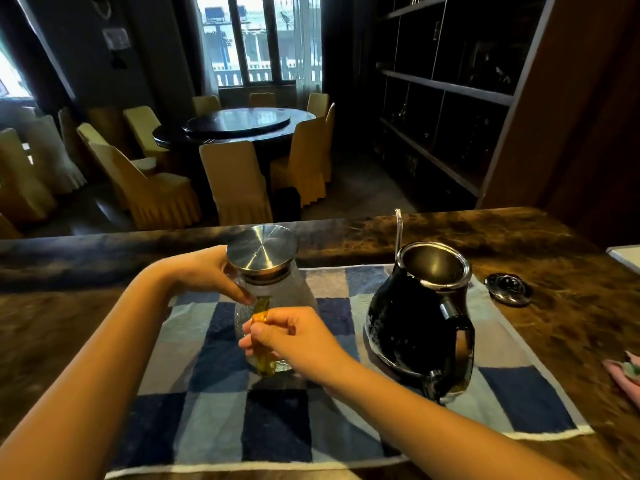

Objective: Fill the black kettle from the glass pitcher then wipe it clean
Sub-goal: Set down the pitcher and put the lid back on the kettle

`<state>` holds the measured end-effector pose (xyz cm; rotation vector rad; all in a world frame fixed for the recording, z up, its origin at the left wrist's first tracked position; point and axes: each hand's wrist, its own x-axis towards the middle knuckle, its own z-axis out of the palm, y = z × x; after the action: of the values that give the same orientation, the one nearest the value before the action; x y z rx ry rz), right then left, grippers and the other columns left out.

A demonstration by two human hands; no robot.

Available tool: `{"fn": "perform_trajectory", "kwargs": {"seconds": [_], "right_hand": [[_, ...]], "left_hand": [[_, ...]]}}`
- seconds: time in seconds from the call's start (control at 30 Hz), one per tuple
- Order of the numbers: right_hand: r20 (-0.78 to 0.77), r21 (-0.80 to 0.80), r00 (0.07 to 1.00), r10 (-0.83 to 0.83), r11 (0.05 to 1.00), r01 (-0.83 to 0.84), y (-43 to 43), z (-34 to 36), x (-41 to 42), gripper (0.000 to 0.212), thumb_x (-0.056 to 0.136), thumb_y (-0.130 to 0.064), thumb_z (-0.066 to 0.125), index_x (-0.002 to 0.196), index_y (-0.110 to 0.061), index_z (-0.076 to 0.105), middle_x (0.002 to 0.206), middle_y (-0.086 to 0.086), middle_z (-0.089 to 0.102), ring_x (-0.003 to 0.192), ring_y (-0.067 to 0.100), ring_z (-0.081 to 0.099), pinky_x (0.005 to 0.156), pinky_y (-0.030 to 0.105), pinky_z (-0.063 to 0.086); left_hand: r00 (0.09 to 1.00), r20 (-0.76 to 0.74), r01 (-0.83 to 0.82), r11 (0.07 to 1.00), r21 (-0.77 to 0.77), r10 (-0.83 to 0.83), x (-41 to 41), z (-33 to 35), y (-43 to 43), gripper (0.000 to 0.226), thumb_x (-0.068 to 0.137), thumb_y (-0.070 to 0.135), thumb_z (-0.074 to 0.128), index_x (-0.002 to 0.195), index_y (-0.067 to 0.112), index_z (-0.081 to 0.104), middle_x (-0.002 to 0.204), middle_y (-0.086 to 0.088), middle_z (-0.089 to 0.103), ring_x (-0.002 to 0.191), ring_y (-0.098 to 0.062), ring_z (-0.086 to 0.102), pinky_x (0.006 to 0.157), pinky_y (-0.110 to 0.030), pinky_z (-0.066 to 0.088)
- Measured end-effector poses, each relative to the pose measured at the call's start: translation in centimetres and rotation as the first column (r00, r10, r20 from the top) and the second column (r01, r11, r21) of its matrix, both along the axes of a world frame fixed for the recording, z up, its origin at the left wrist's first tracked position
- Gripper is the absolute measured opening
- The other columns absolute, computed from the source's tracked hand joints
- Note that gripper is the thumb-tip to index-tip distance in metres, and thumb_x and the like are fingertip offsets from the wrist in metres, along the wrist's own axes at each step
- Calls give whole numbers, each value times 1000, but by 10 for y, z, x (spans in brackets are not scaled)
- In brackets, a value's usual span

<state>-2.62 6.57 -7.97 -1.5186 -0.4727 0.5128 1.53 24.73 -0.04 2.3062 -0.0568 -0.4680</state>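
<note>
Glass pitcher (298, 296), left hand (207, 271) gripping its neck and right hand (294, 337) its handle (259, 310), should tilt slowly over the right kettle (408, 323).

Two slender bare forearms, uncovered back from the left hand (207, 271) and the right hand (294, 337), bare wrists, bare fingers

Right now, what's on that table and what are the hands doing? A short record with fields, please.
pitcher: glass pitcher, steel lid on, upright on the checked towel
left hand: holds the pitcher's neck
right hand: grips the amber handle
kettle: black kettle, open, right of the pitcher
kettle lid: on the table beside the towel
cloth: pink cloth, far right
</note>
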Motion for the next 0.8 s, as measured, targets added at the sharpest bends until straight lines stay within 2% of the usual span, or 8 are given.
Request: {"fn": "perform_trajectory", "kwargs": {"seconds": [0.13,0.23,0.27,0.37,0.47,0.53,0.63,0.8], "right_hand": [[38,-99,996,86,992,-82,-13,8,2,28,95,-9,54,121,-2,60,120,22,65,97,12,61,83,23,50],[29,-157,987,157,976,-151,-23,16,3,42,94,-15,57,135,-9,48,134,13,57,118,15,55,102,33,46],[20,-182,980,196,965,-189,-28,20,2,49,94,-19,58,140,-12,41,140,8,51,126,17,50,107,36,43],[19,-200,956,293,938,-284,-50,42,-4,63,95,-26,58,149,-19,27,143,-3,41,128,12,42,109,31,37],[57,-143,934,353,929,-342,-85,71,-9,62,96,-22,55,150,-16,25,150,1,36,134,12,38,114,34,33],[68,-57,934,349,937,-346,-113,92,-9,56,97,-16,53,148,-16,31,151,3,38,136,13,39,116,37,33],[121,94,942,314,941,-325,-164,117,2,41,97,-6,47,138,-9,45,139,11,53,123,14,52,107,34,44],[274,155,958,78,980,-124,-252,119,57,19,95,-5,49,99,-13,66,93,0,72,90,13,69,80,26,56]], "left_hand": [[993,69,-92,995,-48,96,-16,-8,-10,52,71,-2,75,101,33,51,105,9,60,98,-5,55,87,-25,44],[967,136,-203,973,-108,216,-38,-12,-18,43,77,6,72,101,35,51,105,12,57,99,-4,53,93,-28,43],[957,138,-235,962,-136,253,-47,-12,-19,42,74,20,75,107,34,53,110,11,60,104,-6,55,98,-32,43],[902,195,-344,915,-211,384,-73,-13,-27,85,52,68,75,125,31,53,122,7,62,113,-11,58,103,-41,43],[741,318,-506,803,-314,592,-84,-17,-57,70,67,54,65,130,27,50,126,1,59,115,-16,56,104,-48,42],[526,433,-587,681,-437,732,-85,-19,-87,67,71,48,62,131,21,48,129,-6,56,118,-22,54,102,-51,43],[305,544,-543,612,-575,782,-80,-12,-141,38,88,28,60,124,17,53,123,-8,58,113,-22,56,99,-47,46],[507,493,-425,703,-571,707,-53,-33,-235,34,87,33,60,119,21,55,120,-5,58,109,-9,55,93,-21,42]]}}
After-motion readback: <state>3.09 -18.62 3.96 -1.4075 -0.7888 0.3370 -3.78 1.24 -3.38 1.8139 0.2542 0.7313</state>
